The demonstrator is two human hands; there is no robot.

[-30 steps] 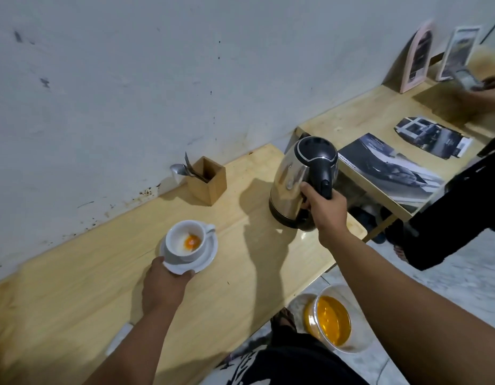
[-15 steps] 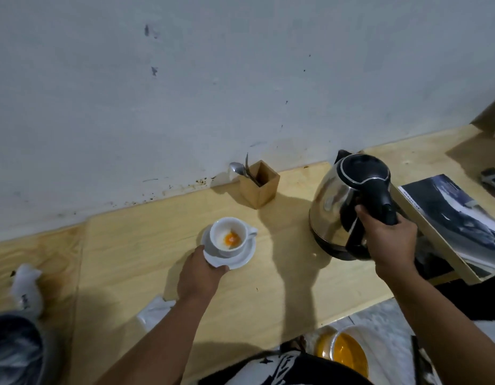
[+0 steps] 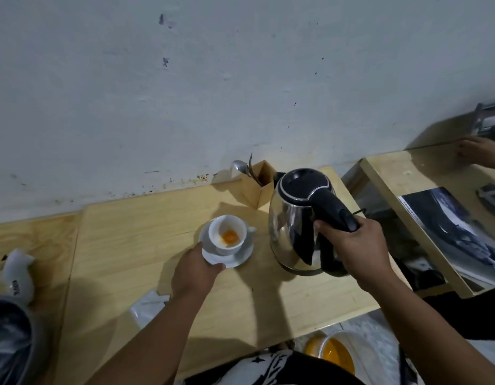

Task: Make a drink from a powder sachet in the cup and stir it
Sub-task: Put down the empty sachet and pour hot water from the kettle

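Observation:
A white cup [image 3: 226, 237] with orange powder [image 3: 229, 237] at its bottom stands on a white saucer [image 3: 240, 258] on the wooden table [image 3: 124, 259]. My left hand [image 3: 195, 272] grips the saucer's near-left rim. Right of the cup is a steel kettle [image 3: 289, 226] with a black lid and handle; my right hand [image 3: 357, 251] is closed around the handle. The kettle looks slightly off the table, its spout facing away toward the wall. An emptied silvery sachet [image 3: 149, 307] lies on the table beside my left forearm.
A wooden holder [image 3: 261, 187] with spoons [image 3: 242, 168] stands against the wall behind the kettle. A lower shelf [image 3: 393, 176] at right holds a dark magazine [image 3: 457, 226]; another person's hand [image 3: 479, 152] rests there. A tub of orange liquid [image 3: 337, 354] sits on the floor. White cloth [image 3: 18, 276] lies far left.
My right hand has brought the kettle leftward, closer to the cup. My left hand stays on the saucer. The camera has swung left and down.

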